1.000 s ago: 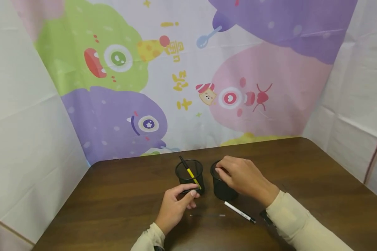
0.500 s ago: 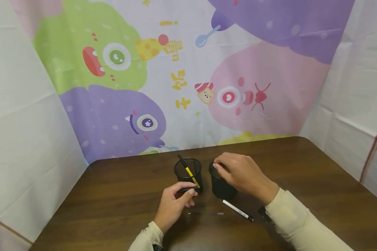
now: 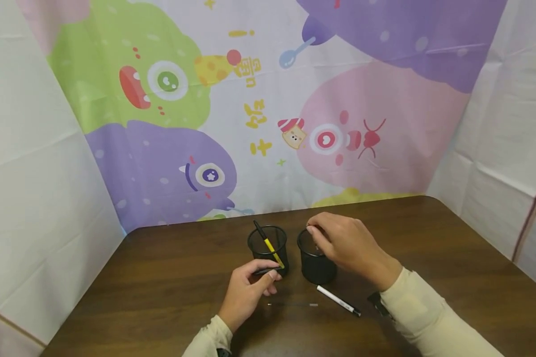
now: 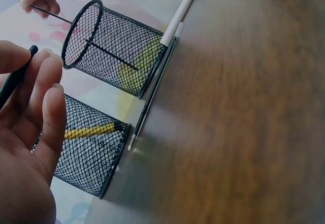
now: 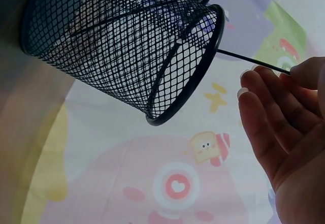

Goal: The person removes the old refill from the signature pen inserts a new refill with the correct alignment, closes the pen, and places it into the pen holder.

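I have the right hand [image 3: 350, 248] pinching a thin black rod [image 5: 254, 61] by its top, long axis dropping steeply into the right-hand mesh cup [image 3: 318, 270]; my left hand's [image 3: 245, 290] fingers grip a black barrel [image 4: 17, 76] crosswise.

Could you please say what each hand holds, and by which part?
The left hand pinches a slender dark piece near one end; the right hand, a thin dark rod near its top.

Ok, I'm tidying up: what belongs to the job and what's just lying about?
Likely the job: thin black rod; round black mesh cup it dips into; held slim black stick.

Likely lying about: white and black pen; thin dark refill; yellow and black pen; second black mesh cup.
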Demonstrator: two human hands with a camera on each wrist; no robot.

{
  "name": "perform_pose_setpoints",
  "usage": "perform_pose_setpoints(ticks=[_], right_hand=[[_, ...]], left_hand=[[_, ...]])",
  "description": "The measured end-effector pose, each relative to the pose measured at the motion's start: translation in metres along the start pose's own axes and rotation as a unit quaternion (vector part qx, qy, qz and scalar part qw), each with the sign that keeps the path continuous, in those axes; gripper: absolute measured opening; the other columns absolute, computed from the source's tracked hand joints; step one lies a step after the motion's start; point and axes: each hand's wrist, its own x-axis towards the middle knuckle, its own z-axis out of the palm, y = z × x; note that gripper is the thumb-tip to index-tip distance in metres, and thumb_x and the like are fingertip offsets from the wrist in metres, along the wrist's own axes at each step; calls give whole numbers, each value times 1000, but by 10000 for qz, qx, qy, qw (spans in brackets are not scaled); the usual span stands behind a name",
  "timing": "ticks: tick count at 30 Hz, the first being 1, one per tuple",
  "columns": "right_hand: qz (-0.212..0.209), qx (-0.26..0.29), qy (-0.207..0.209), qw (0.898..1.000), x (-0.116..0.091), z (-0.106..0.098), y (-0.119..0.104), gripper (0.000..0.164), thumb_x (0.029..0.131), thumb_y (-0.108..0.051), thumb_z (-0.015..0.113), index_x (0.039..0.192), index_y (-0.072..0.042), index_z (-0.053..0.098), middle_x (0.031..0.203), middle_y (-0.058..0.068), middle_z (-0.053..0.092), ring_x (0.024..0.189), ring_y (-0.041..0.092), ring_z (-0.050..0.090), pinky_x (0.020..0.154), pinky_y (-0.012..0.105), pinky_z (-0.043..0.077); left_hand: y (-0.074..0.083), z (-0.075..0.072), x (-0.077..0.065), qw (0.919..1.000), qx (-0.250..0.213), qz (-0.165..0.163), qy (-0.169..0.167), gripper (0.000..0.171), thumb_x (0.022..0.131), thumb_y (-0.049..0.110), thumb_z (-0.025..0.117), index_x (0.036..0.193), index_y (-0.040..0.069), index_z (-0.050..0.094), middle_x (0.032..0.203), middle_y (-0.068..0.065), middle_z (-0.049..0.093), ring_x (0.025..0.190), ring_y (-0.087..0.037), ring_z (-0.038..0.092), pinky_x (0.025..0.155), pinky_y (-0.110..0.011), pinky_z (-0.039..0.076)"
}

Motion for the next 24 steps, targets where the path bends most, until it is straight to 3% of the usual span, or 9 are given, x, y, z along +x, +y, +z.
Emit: perform_pose_setpoints(ticks=[14, 24], right_hand=[[-181, -99, 149, 9997, 0, -8, 0, 6, 91, -15, 70, 94, -11, 67, 83, -4, 67, 67, 9, 59, 58, 33, 52], [-261, -254, 325, 9988, 5, -14, 3, 6, 90, -13, 71, 93, -9, 67, 81, -2, 68, 64, 10, 60, 55, 34, 52]], left_hand=[[-1, 0, -2, 9999, -36, -153, 41, 17, 96, 9, 67, 109, -1, 71, 88, -13, 72, 66, -21, 67, 62, -28, 57], [-2, -2, -1, 10000, -20, -41, 11, 16, 96, 10, 68, 108, -1, 71, 87, -14, 72, 65, -19, 67, 62, -28, 57]])
